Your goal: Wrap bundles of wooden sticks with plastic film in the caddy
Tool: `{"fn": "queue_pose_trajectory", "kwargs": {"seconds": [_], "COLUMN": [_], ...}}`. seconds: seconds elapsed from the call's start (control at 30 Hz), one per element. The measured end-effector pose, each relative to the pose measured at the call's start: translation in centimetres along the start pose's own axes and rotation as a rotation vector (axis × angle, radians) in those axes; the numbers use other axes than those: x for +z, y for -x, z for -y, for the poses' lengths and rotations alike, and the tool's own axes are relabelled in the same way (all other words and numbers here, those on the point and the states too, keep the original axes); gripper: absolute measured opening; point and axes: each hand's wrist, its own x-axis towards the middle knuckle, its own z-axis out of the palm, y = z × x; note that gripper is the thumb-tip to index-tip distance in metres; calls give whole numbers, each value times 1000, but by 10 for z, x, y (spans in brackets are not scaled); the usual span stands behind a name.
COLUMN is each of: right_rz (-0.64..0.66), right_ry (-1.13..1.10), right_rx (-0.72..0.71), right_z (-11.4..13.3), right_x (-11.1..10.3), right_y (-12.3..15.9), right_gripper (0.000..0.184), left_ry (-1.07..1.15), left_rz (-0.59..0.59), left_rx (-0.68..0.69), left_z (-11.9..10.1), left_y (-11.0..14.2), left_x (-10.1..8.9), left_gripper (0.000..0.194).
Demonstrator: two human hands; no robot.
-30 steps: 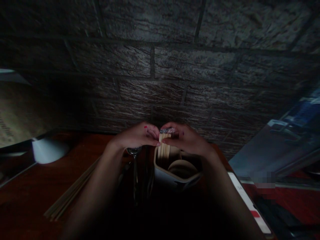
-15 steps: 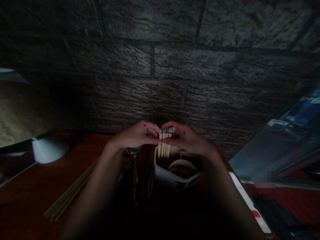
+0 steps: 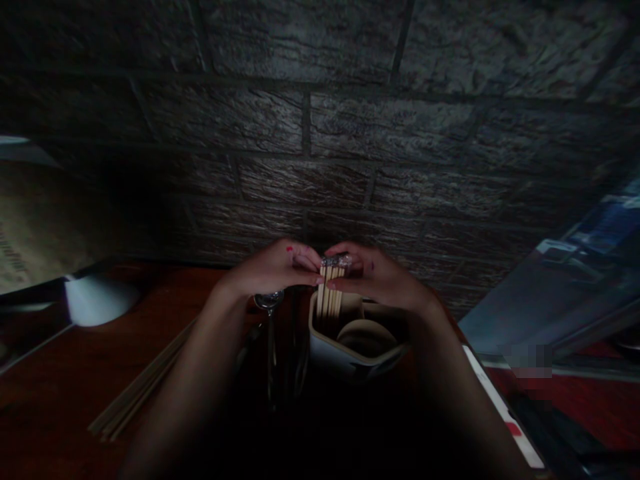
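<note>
A bundle of wooden chopsticks point(image 3: 331, 293) stands upright in a compartment of a pale utensil caddy point(image 3: 345, 357), its top ends wrapped in shiny clear film or foil. My left hand point(image 3: 280, 267) closes on the bundle's left side, thumb in front. From the right, my right hand point(image 3: 373, 277) grips it too, its thumb across the sticks and its fingers behind the wrapped tops. A round lid or dish point(image 3: 367, 333) sits in the caddy's front compartment. The lower ends of the bundle are hidden inside the caddy.
Left of the caddy lie a metal ladle or spoon point(image 3: 271, 333) and other dim utensils. Loose chopsticks point(image 3: 140, 390) rest on the wooden table point(image 3: 50, 413) beside my left forearm. A white cup-like object point(image 3: 97, 301) lies further left. A stone-block wall point(image 3: 300, 173) rises behind; a white-and-red object point(image 3: 500, 407) edges the right.
Both hands keep their hold on the bundle. The thumbs have drawn slightly apart, the right one shifting a little to the right. Nothing else has visibly moved.
</note>
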Motion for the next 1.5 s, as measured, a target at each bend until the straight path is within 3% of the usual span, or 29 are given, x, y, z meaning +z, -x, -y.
{"fn": "queue_pose_trajectory", "kwargs": {"seconds": [0.3, 0.5, 0.7, 1.07, 1.5], "right_rz": [-15, -35, 41, -18, 18], "right_ry": [26, 86, -38, 0, -37], "right_rx": [6, 10, 42, 125, 114], "right_z": [-1, -2, 1, 9, 5], "right_x": [1, 2, -4, -11, -14], "right_y": [-2, -2, 1, 6, 6], "right_gripper": [38, 36, 35, 30, 26], "left_ry": [5, 57, 70, 93, 46], "left_rz": [-28, -80, -57, -25, -53], "left_rx": [-5, 72, 52, 14, 55], "left_z": [-3, -2, -2, -2, 2], "left_y": [2, -3, -5, -6, -9], "left_x": [1, 7, 9, 10, 13], "left_gripper": [21, 20, 20, 17, 17]}}
